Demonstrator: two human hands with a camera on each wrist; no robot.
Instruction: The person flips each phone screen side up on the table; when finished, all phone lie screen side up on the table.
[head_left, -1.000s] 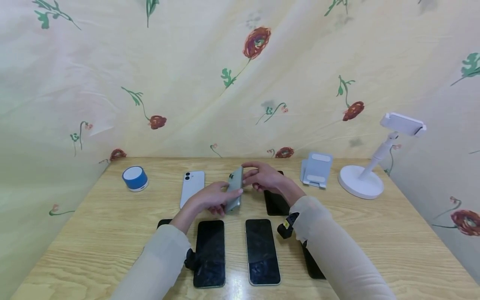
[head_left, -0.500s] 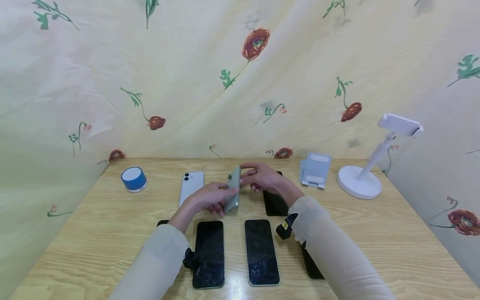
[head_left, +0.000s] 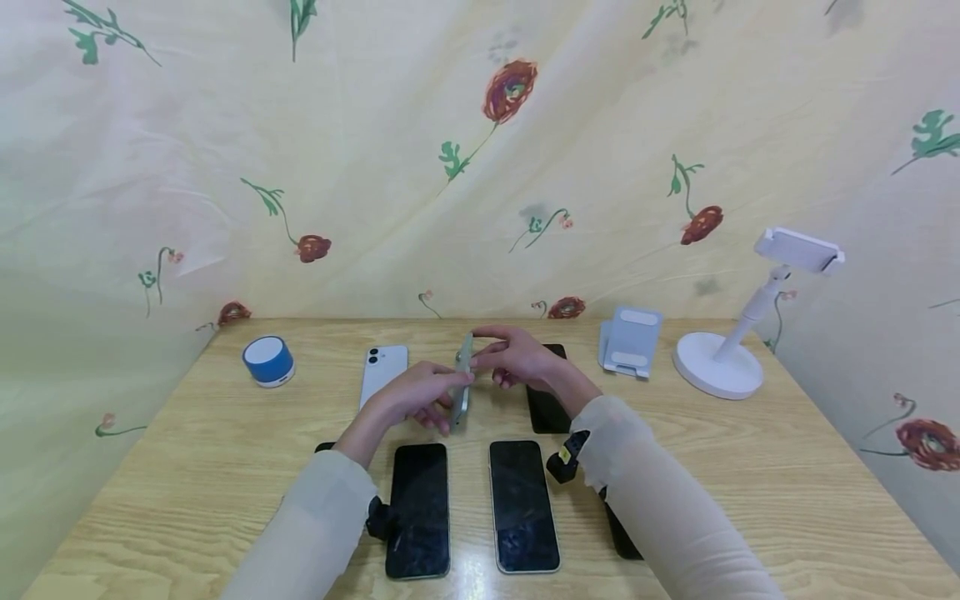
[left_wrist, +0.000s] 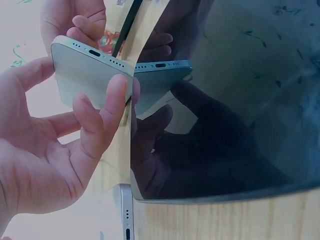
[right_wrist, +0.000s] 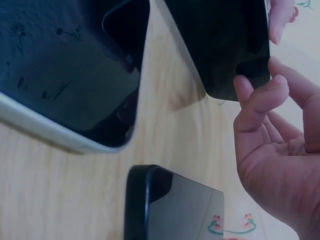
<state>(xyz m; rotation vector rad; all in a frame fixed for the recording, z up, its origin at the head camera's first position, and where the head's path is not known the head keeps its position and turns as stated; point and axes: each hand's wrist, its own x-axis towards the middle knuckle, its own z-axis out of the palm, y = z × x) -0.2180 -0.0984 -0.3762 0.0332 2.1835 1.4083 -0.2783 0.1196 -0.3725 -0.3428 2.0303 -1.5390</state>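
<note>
A pale green smartphone (head_left: 462, 382) stands tilted on its long side, nearly edge-on in the head view. My left hand (head_left: 420, 392) grips its near end; in the left wrist view that end shows a charging port (left_wrist: 94, 52). At the far end, my right hand (head_left: 519, 358) pinches the corner with thumb and fingers. Its dark screen (right_wrist: 225, 45) faces right in the right wrist view. A white smartphone (head_left: 385, 371) lies back up to the left, partly behind my left hand. Beneath my right wrist is a black smartphone (head_left: 547, 410), screen up.
Two dark-screened phones lie in front, one left (head_left: 418, 512) and one right (head_left: 523, 507). My sleeves partly cover another phone (head_left: 621, 529) at right and one at left. At the back stand a blue speaker (head_left: 268, 361), a folding phone stand (head_left: 632, 340) and a white round-based stand (head_left: 720, 364).
The green phone has turned from showing its back to nearly edge-on, its top shifting slightly left. My right hand has moved a little left with it, while my left hand stays almost in place.
</note>
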